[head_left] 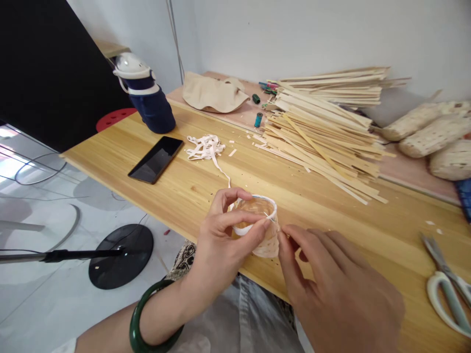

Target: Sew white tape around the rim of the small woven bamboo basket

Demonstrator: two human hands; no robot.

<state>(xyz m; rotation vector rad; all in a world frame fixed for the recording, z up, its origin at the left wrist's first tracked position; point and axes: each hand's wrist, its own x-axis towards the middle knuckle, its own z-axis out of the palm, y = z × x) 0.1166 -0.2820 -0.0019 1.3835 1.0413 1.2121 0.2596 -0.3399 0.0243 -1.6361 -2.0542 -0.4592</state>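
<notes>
My left hand (224, 235) is closed around a small woven cup-shaped basket (262, 215) with a white rim, held just above the near edge of the wooden table (184, 186). My right hand (331, 274) pinches at the basket's right side, fingers pressed together on a thin strand or needle that is too fine to name. A white strip runs from the basket back to a loose bundle of white strips (206, 146).
A black phone (156, 159) and a navy bottle (147, 95) lie at the left. A large pile of bamboo strips (324, 127) fills the back right, with woven baskets (430, 132) beyond. Scissors (447, 284) lie at the right edge. A beige cloth (211, 92) and thread spools (258, 119) sit at the back.
</notes>
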